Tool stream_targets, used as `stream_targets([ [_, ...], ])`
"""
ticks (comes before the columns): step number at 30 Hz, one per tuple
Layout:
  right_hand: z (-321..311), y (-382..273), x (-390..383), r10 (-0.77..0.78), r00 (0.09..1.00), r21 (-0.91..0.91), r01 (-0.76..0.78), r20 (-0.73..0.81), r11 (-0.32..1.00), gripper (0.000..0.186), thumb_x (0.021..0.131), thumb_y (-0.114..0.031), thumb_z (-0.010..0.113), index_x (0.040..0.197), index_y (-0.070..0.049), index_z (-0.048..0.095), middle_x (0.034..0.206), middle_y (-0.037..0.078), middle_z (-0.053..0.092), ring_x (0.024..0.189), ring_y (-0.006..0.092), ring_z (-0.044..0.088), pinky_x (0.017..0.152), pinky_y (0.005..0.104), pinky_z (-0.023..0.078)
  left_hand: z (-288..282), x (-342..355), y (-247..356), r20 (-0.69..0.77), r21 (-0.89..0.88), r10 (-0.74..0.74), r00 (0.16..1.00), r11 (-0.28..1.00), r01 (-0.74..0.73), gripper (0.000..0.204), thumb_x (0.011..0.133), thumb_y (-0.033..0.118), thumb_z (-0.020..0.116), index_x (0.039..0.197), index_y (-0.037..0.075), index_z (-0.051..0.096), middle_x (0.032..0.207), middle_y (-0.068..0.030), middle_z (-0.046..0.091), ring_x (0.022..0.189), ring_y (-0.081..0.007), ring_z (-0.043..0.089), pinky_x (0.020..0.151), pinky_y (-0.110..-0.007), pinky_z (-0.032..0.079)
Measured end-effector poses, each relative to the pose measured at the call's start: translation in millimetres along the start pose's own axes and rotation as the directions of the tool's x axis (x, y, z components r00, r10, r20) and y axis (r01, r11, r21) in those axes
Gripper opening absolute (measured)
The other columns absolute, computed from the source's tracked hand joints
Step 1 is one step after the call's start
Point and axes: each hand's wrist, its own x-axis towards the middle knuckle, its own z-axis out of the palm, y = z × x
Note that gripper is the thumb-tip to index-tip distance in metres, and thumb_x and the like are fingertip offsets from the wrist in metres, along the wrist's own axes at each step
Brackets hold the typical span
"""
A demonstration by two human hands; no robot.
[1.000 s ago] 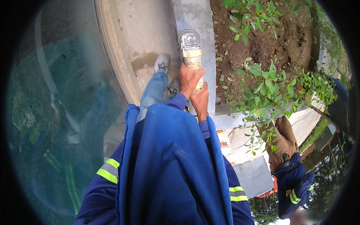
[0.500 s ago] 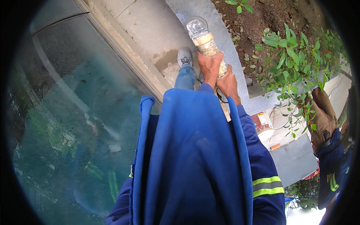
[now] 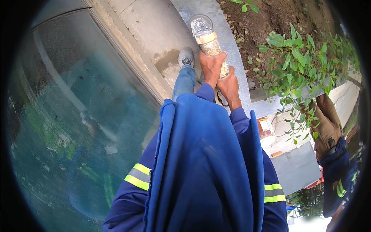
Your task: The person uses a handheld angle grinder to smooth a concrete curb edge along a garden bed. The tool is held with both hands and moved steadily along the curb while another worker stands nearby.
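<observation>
A dusty angle grinder (image 3: 211, 47) with a pale band round its body lies along the top of a grey stone ledge (image 3: 234, 58). Its round disc (image 3: 207, 18) sits flat at the far end, against the ledge surface. My left hand (image 3: 211, 68) is wrapped round the middle of the body. Behind it, my right hand (image 3: 229, 88) grips the rear end, close to the left one. A dark cord (image 3: 220, 101) hangs beneath the right wrist. Blue cloth in front of me covers much of my forearms.
Dark window glass (image 3: 77, 116) fills the left side. My shoe (image 3: 186, 58) stands on concrete paving beside the ledge. Soil and a leafy shrub (image 3: 295, 58) border the right. A red-and-white bucket (image 3: 266, 129) is near my right arm; another person (image 3: 328, 131) stands farther right.
Both hands and the grinder appear slightly farther left in view, still over the ledge. My left sleeve's reflective band has come into sight. The grip is unchanged.
</observation>
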Motion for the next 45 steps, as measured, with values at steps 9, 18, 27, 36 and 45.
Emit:
stream_targets([
  [9, 3.3, 4.1, -7.6, -0.025, 0.999, -0.022, 0.026, 0.036, 0.999, 0.07, 0.085, -0.042, 0.082, 0.127, 0.005, 0.051, 0.099, 0.041, 0.073, 0.102, 0.058, 0.072, 0.089, 0.0602, 0.057, -8.1, -7.6, -1.1, -0.068, -0.038, -0.09, 0.994, 0.995, 0.087, 0.066, 0.073, 0.022, 0.088, 0.125, -0.005, 0.058, 0.109, -0.0184, 0.073, 0.097, -0.0302, 0.073, 0.086, -0.041, 0.059],
  [18, 10.9, 23.7, -1.4, -0.077, 0.997, 0.097, 0.079, -0.025, 0.992, 0.068, 0.087, -0.035, 0.081, 0.13, 0.007, 0.05, 0.102, 0.04, 0.073, 0.103, 0.0562, 0.073, 0.088, 0.057, 0.057, -1.0, -0.2, -20.4, -0.051, 0.173, -0.106, 0.993, 0.978, 0.113, 0.06, 0.078, 0.021, 0.088, 0.126, -0.004, 0.063, 0.108, -0.016, 0.075, 0.095, -0.0249, 0.074, 0.085, -0.04, 0.059],
  [27, 4.0, -4.1, 14.0, -0.094, 0.996, 0.108, 0.094, -0.001, 0.99, 0.075, 0.085, -0.033, 0.084, 0.133, 0.012, 0.048, 0.107, 0.043, 0.072, 0.106, 0.0569, 0.072, 0.089, 0.055, 0.057, -1.5, 19.0, 9.2, -0.059, 0.109, -0.096, 0.994, 0.989, 0.102, 0.071, 0.068, 0.028, 0.089, 0.122, -0.007, 0.059, 0.11, -0.0273, 0.076, 0.101, -0.0401, 0.076, 0.09, -0.048, 0.06],
  [36, 1.8, -7.5, 6.9, -0.068, 0.997, 0.05, 0.067, 0.029, 0.997, 0.07, 0.085, -0.032, 0.084, 0.129, 0.011, 0.05, 0.105, 0.041, 0.073, 0.104, 0.0554, 0.073, 0.087, 0.0545, 0.057, -1.4, 15.0, 2.9, -0.09, 0.129, -0.106, 0.99, 0.985, 0.117, 0.064, 0.074, 0.024, 0.089, 0.124, -0.006, 0.062, 0.107, -0.0195, 0.076, 0.097, -0.0295, 0.075, 0.088, -0.042, 0.059],
  [45, 0.1, -14.2, 7.7, -0.078, 0.997, 0.126, 0.081, -0.03, 0.989, 0.072, 0.085, -0.035, 0.085, 0.131, 0.008, 0.05, 0.104, 0.04, 0.073, 0.104, 0.0552, 0.073, 0.088, 0.0563, 0.057, 7.4, 23.9, 5.0, -0.062, 0.174, -0.145, 0.987, 0.973, 0.154, 0.068, 0.071, 0.027, 0.088, 0.124, -0.005, 0.058, 0.111, -0.0239, 0.075, 0.101, -0.0369, 0.075, 0.089, -0.047, 0.059],
])
